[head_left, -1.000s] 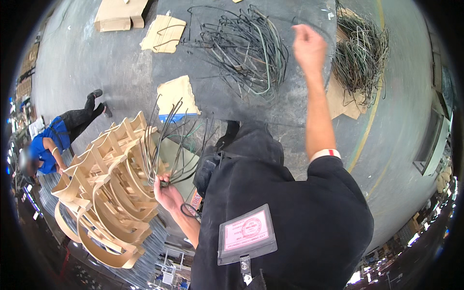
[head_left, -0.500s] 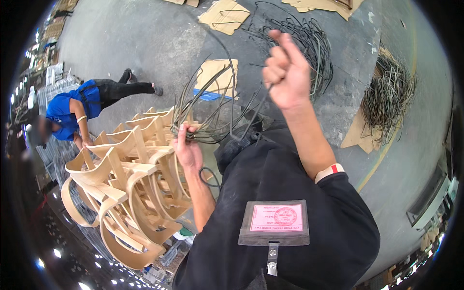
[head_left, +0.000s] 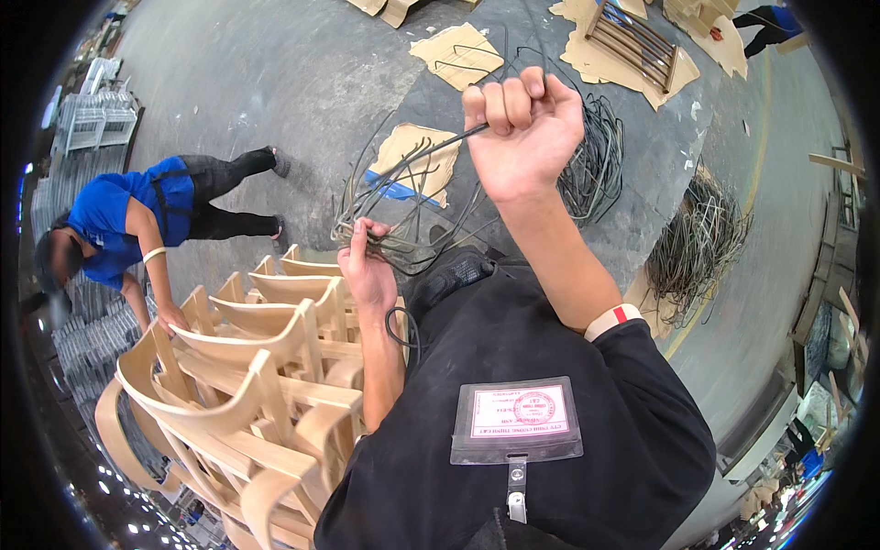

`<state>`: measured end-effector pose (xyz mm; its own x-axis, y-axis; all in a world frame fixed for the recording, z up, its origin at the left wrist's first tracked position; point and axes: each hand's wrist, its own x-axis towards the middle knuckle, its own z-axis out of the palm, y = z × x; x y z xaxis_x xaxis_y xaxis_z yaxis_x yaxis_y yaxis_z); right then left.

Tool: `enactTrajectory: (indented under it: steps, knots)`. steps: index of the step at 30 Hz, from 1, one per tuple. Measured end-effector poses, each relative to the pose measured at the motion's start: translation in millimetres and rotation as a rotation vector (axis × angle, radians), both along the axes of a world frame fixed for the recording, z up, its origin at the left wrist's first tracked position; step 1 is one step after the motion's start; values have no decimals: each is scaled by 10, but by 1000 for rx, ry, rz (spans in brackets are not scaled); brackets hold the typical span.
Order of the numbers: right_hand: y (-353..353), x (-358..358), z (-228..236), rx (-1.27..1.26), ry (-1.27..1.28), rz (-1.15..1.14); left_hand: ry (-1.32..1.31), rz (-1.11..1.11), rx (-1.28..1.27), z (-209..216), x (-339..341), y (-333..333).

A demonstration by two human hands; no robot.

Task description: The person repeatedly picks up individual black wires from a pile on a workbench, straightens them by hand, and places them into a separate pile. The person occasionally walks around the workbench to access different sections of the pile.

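My left hand (head_left: pixel 368 273) is closed round a loose bundle of thin, dark bent metal rods (head_left: pixel 380 240), their ends fanning out over the floor side. Higher and to the right, my right hand (head_left: pixel 524 137) is curled into a fist with the palm side toward me. One dark metal rod runs from the bundle up to that fist, and a length of it shows beyond the fingers. Behind the right wrist lies a heap of similar bent rods (head_left: pixel 598 160) on the floor, partly hidden by the hand and forearm.
Stacked pale wooden chair frames (head_left: pixel 266 403) stand close on my left. A person in a blue shirt (head_left: pixel 137 206) bends over them with a hand on one. Another rod heap (head_left: pixel 701 243) lies at right. Cardboard sheets (head_left: pixel 458 50) and a brown slatted frame (head_left: pixel 632 44) lie farther off.
My right hand has turned and come slightly down, its fingers now curled round a rod. The bundle in my left hand stays held. The view has shifted, showing more floor at the far right.
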<state>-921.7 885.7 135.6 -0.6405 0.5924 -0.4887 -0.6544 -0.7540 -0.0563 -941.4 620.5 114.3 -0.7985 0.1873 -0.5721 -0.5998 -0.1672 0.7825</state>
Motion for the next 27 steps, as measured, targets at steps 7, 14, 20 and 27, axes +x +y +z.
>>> enactTrajectory:
  steps: [7, 14, 20, 27]
  knots:
    - [-351, -961, -721, -241, 199, 150, -132, 102, 91, -211, -1155, 422]
    - [-2686, -1223, -1683, -260, 127, 513, -52, 217, -30, -656, -1745, -1740]
    - [-4189, -944, -2589, -26, -295, 991, -57, 248, 167, -1135, -1706, -3517]
    - [-2501, -572, -3238, 1296, -1225, 658, 8, 397, 174, -625, -792, -3924]
